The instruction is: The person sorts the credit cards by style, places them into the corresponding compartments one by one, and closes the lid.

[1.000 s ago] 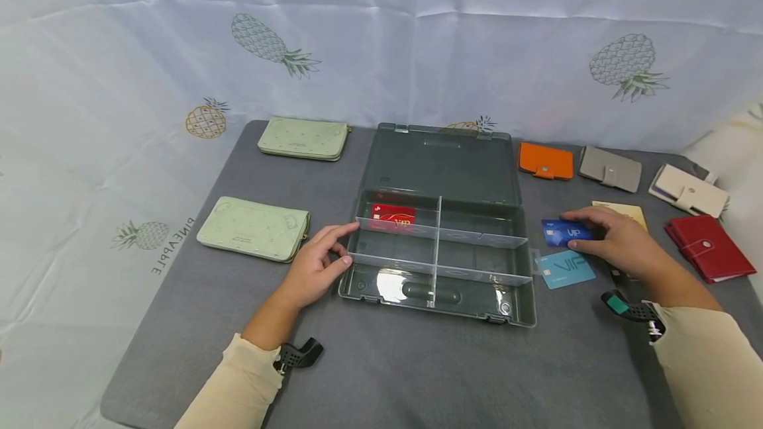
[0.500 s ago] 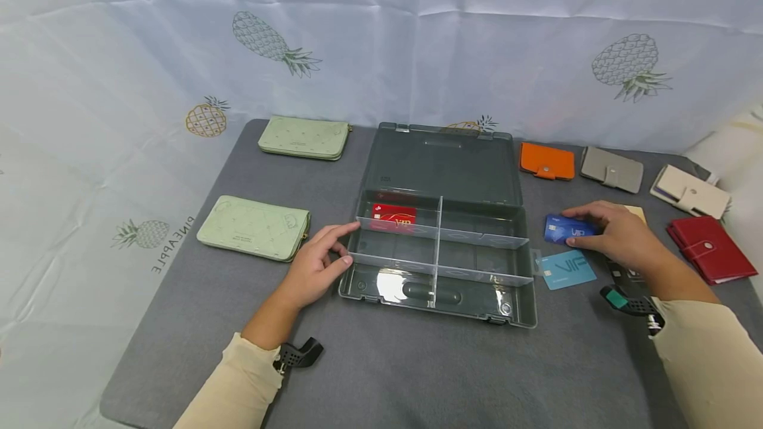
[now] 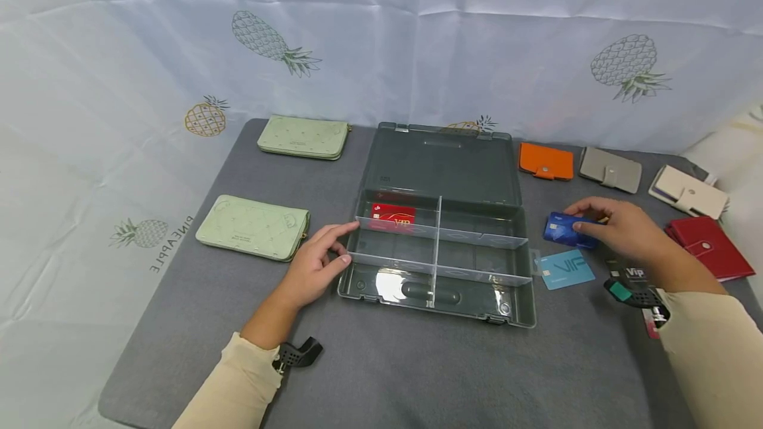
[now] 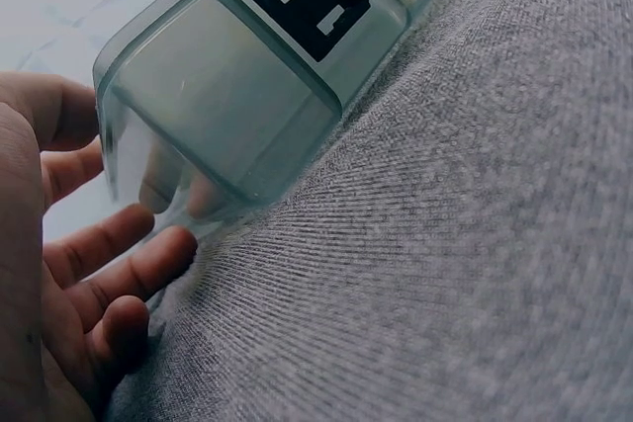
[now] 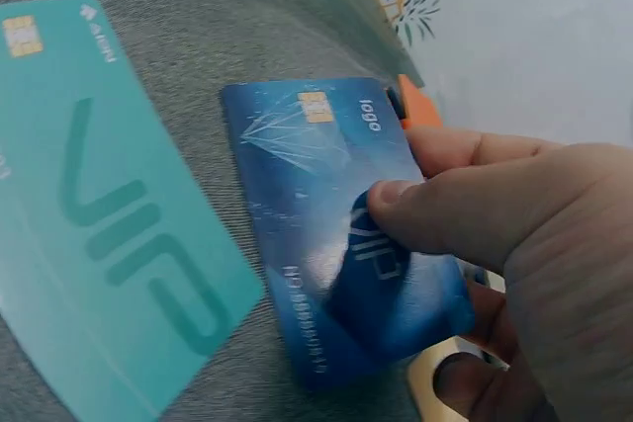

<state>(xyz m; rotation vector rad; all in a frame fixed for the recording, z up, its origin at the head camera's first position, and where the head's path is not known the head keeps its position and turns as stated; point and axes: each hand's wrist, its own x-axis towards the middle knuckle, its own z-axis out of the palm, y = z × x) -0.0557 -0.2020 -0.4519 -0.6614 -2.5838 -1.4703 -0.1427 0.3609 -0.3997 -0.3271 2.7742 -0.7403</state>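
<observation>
My right hand (image 3: 626, 230) pinches a dark blue VIP card (image 5: 307, 185), thumb on its printed face and fingers at its far edge. Beside that card lies a light blue VIP card (image 3: 566, 269), flat on the table. My left hand (image 3: 316, 262) touches the left side of a grey see-through divided box (image 3: 477, 313), its fingers spread along the wall. In the left wrist view the fingertips are right at the box's corner, near a black latch (image 4: 321, 12). A red VIP card (image 3: 393, 215) lies in the box's back left compartment. The box lid (image 3: 441, 164) is folded back.
Two pale green wallets (image 3: 253, 227) lie on the left. Along the back right are an orange card holder (image 3: 545, 161), a grey one (image 3: 610, 169) and a cream one (image 3: 688, 190). A red one (image 3: 709, 248) and a black Vip card (image 3: 628, 273) lie by the right arm.
My right thumb has moved onto the dark blue card's face, and the card has shifted slightly right. More of the black card shows under the right wrist. The left hand stays put.
</observation>
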